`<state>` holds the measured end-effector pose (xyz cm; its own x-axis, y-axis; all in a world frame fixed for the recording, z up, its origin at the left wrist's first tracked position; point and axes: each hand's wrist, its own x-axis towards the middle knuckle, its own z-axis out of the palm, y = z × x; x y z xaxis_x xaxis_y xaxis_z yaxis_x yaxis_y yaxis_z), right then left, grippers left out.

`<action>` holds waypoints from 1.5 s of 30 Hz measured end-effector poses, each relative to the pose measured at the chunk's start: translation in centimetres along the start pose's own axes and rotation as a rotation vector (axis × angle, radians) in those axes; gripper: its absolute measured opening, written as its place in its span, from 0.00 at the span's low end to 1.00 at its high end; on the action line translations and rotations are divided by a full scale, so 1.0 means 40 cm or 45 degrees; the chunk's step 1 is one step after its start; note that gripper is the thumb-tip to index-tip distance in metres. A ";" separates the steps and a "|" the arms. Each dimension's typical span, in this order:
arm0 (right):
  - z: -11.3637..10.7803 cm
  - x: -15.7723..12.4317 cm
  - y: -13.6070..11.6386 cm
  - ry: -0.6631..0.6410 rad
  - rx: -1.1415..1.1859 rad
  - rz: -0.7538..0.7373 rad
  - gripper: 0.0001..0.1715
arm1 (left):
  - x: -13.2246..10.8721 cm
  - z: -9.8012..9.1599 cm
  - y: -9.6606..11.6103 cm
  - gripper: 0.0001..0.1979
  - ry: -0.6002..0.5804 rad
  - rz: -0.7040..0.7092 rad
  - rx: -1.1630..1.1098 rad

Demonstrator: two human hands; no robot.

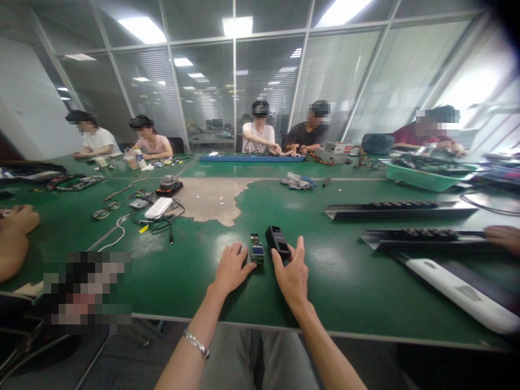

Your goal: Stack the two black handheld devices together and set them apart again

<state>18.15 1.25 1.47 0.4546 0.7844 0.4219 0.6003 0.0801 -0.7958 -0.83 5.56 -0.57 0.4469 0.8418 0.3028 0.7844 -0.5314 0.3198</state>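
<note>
A small circuit board module (257, 251) with a dark blue screen lies on the green table in front of me. My left hand (231, 269) rests on the tabletop at its left side, fingers loosely spread, the thumb reaching the module's near edge. Just to the right, a black rectangular plastic housing (277, 238) with openings in its face is in my right hand (293, 273). The right thumb lies along its near left edge and the index finger sticks up, off it; the other fingers are partly hidden behind the housing.
Left are a white power bank (158, 208), cables and small parts. Black metal rails (402, 209) and a long white casing (459, 290) lie right, with another person's hand (504, 237) at one rail. A green basket (426, 176) stands far right. Several people sit opposite.
</note>
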 end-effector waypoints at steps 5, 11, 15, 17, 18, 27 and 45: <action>0.019 0.002 -0.060 -0.008 0.071 -0.053 0.54 | -0.001 -0.001 0.003 0.21 0.026 -0.009 0.001; 0.058 -0.004 -0.100 -0.045 0.046 -0.131 0.54 | -0.006 -0.012 0.010 0.21 0.052 0.012 -0.003; 0.074 -0.013 -0.112 -0.067 -0.094 -0.113 0.54 | -0.008 -0.014 0.012 0.22 0.047 0.014 -0.003; 0.078 -0.017 -0.117 -0.077 -0.157 -0.083 0.53 | -0.009 -0.012 0.010 0.22 0.042 0.013 -0.004; 0.080 -0.018 -0.120 -0.078 -0.183 -0.069 0.53 | -0.009 -0.011 0.010 0.22 0.039 0.012 -0.004; 0.100 -0.033 -0.123 -0.053 -0.324 -0.125 0.51 | -0.011 -0.008 0.008 0.21 0.035 0.003 -0.018; 0.115 -0.072 -0.042 -0.038 -0.212 -0.176 0.52 | -0.007 0.003 0.003 0.33 0.024 -0.030 -0.036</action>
<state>12.79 1.69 -0.42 0.3419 0.7912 0.5071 0.7573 0.0876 -0.6472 -0.82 5.26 -0.72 0.4198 0.8523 0.3120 0.7820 -0.5142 0.3523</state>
